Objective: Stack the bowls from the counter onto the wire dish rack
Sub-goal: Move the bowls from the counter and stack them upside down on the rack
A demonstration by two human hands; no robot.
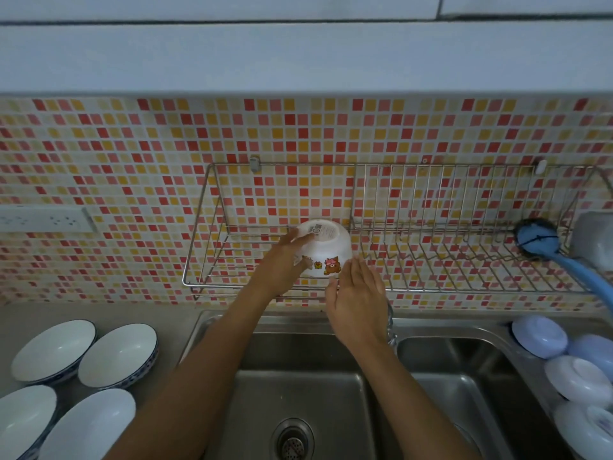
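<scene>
One double sink (331,386), steel, two basins. One wire dish rack (431,257) on tiled wall above sink. Four white bowls (53,350) upright on counter at left, blue-patterned rims. Four pale upturned bowls (539,336) at right of sink. One bear-print bowl (326,250), upside down on rack's left section. Left hand (282,263) spread over bowl's side and base, fingers loosely curved, touching. Right hand (356,293) flat, fingers extended, fingertips at bowl's lower rim; grip unclear.
</scene>
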